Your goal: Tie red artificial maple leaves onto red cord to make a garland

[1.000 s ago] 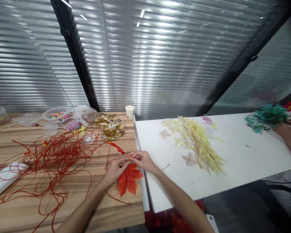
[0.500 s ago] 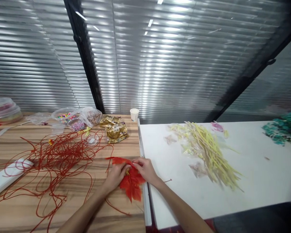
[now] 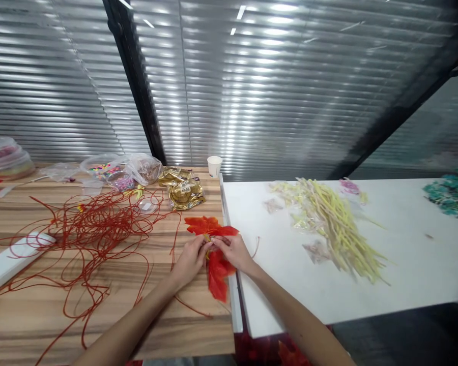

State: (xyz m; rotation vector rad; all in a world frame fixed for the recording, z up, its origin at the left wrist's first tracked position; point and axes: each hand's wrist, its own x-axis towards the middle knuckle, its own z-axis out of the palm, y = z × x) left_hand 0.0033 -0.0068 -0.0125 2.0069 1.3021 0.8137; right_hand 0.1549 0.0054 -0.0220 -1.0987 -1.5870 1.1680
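Red artificial maple leaves (image 3: pixel 218 277) are between my two hands, over the right edge of the wooden table. My left hand (image 3: pixel 192 258) is closed in a pinch at the yellowish stem where the leaves meet. Right beside it, my right hand (image 3: pixel 233 250) pinches the same joint, its fingertips almost touching the left ones. One leaf spreads above the fingers and another hangs below. A thin brown stem (image 3: pixel 257 246) sticks out past my right hand. Exactly what lies between the fingertips is partly hidden.
Tangled red cord (image 3: pixel 103 223) covers the left of the wooden table, near a white bar (image 3: pixel 15 262). Gold packets (image 3: pixel 185 194), a paper cup (image 3: pixel 214 166) and bead containers (image 3: pixel 121 180) stand behind. Yellow strands (image 3: pixel 339 229) lie on the white table (image 3: pixel 412 254), with teal foliage (image 3: pixel 452 193) far right.
The leaves have been turned and spread, so one now points up beyond my fingers and one hangs below. Both hands still pinch near the joint. The camera view has shifted slightly.
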